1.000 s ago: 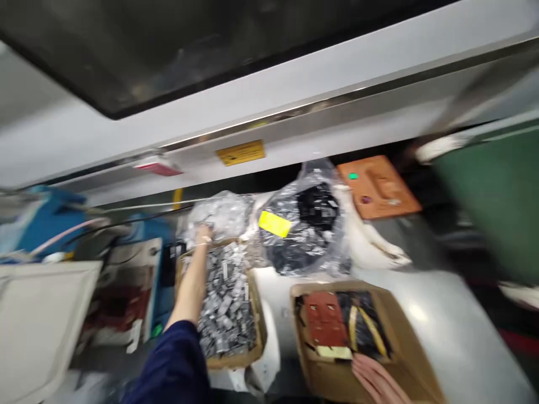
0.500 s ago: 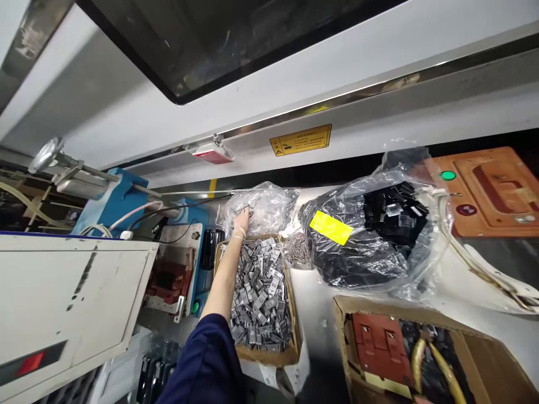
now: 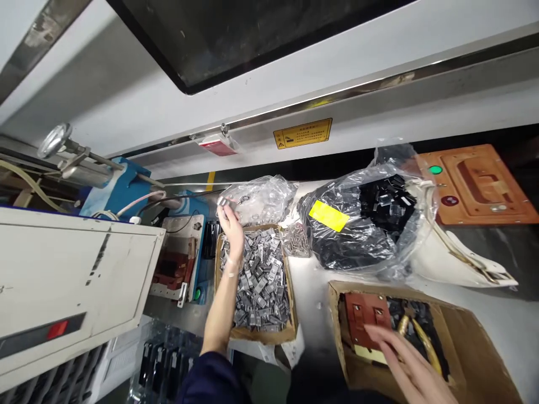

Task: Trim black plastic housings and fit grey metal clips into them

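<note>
My left hand (image 3: 231, 225) is raised over the far left of a cardboard box (image 3: 275, 338) full of small grey parts (image 3: 261, 280). Its fingers are closed on a small silvery metal piece (image 3: 223, 201), too small to name exactly. Just behind the hand lies a clear plastic bag (image 3: 269, 196) with little visible inside. My right hand (image 3: 406, 359) holds nothing; its fingers stretch out over an open carton (image 3: 337, 325). In that carton are a reddish-brown block (image 3: 366, 314) and yellow-handled pliers (image 3: 427, 339), partly hidden by the hand.
A bag of black parts (image 3: 353, 241) with a yellow label stands right of centre. A small bag of screw-like pieces (image 3: 297, 240) lies beside the grey parts. An orange fixture (image 3: 484, 179) is at the far right. A white cabinet (image 3: 71, 275) and blue machine (image 3: 115, 185) flank the left.
My left hand has come back from the clear bag, left and nearer, with a small silvery piece in its fingers. My right hand has entered over the carton at lower right.
</note>
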{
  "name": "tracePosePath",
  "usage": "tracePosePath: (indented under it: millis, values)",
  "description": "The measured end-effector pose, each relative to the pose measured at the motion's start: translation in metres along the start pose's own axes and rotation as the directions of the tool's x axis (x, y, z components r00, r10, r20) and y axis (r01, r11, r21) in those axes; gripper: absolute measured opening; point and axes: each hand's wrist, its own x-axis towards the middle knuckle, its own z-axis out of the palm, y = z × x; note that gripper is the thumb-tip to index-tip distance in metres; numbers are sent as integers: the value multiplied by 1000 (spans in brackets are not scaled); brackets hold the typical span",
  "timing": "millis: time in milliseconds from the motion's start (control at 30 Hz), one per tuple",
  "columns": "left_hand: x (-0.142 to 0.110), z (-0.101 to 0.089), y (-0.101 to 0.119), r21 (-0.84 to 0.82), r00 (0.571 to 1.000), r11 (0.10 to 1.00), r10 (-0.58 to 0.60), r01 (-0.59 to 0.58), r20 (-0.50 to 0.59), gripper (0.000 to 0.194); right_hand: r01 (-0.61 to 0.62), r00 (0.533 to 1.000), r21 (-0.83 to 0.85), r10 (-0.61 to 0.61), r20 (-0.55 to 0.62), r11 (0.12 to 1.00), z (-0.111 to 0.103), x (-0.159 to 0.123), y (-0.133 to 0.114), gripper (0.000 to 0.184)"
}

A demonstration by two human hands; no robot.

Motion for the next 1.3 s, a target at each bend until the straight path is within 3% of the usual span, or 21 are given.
tracePosePath:
  millis: [33,67,133,167,233,300,433,533,600,667,733,867,900,933,967,1000,1100,1133,1200,1233,1300]
  values:
    - [-29,-11,22,-244,991,967,-38,68,127,45,150,989,-39,-150,9,988,4,0,-32,43]
    - [-59,-22,43,-396,932,891,-72,220,357,46,304,952,-79,-307,-24,949,7,0,-62,38]
    - [-121,-43,78,-412,667,737,-69,535,742,42,556,817,-146,-571,-86,818,12,-3,-108,33]
    - [-150,-52,91,-389,569,666,-66,637,820,43,618,768,-168,-635,-77,768,14,-5,-122,34]
    - [-198,-65,108,-288,410,558,-104,778,906,41,653,752,-154,-659,14,741,13,-9,-132,32]
    - [-233,-72,113,-208,322,495,-157,844,934,42,592,806,-100,-584,101,800,8,-13,-124,27]
    - [-269,-68,114,-73,181,473,-186,878,966,46,276,937,27,-275,215,961,-13,-17,-80,31]
    - [-285,-61,116,59,12,491,-142,869,990,53,51,930,104,-85,358,993,-31,-18,-45,34]
    - [-297,-57,119,115,-65,533,-112,838,992,58,-76,904,119,18,426,990,-41,-22,-25,38]
    - [-308,-54,121,133,-81,631,-111,764,991,59,-184,885,153,96,455,971,-49,-30,-7,46]
    - [-316,-50,121,112,13,751,-159,651,987,57,-273,902,235,163,399,933,-54,-41,7,52]
    - [-319,-40,121,-53,488,952,-107,301,866,49,-404,915,591,311,258,698,-51,-59,27,55]
    - [-317,-38,120,-97,574,982,-13,162,819,48,-428,903,677,306,301,599,-47,-61,29,55]
    - [-316,-35,120,-138,619,990,113,-7,778,47,-462,887,735,274,373,496,-41,-63,31,54]
    - [-314,-33,119,-178,618,966,256,-187,743,43,-501,865,764,229,446,406,-36,-65,31,54]
    - [-312,-31,119,-221,567,909,396,-353,722,38,-534,845,772,187,501,343,-30,-66,29,53]
    - [-303,-28,116,-387,228,713,602,-584,766,40,-540,841,792,143,522,284,-18,-68,21,51]
    - [-300,-28,115,-436,120,701,592,-564,797,48,-514,858,809,153,491,286,-15,-69,17,50]
    - [-292,-30,114,-491,-13,734,550,-470,835,77,-477,878,832,186,440,282,-12,-70,13,47]
    - [-289,-31,114,-505,-42,759,537,-411,842,88,-470,880,840,208,426,270,-10,-70,12,46]
    - [-285,-34,115,-496,-29,828,507,-260,861,87,-471,877,849,231,422,239,-7,-68,12,44]
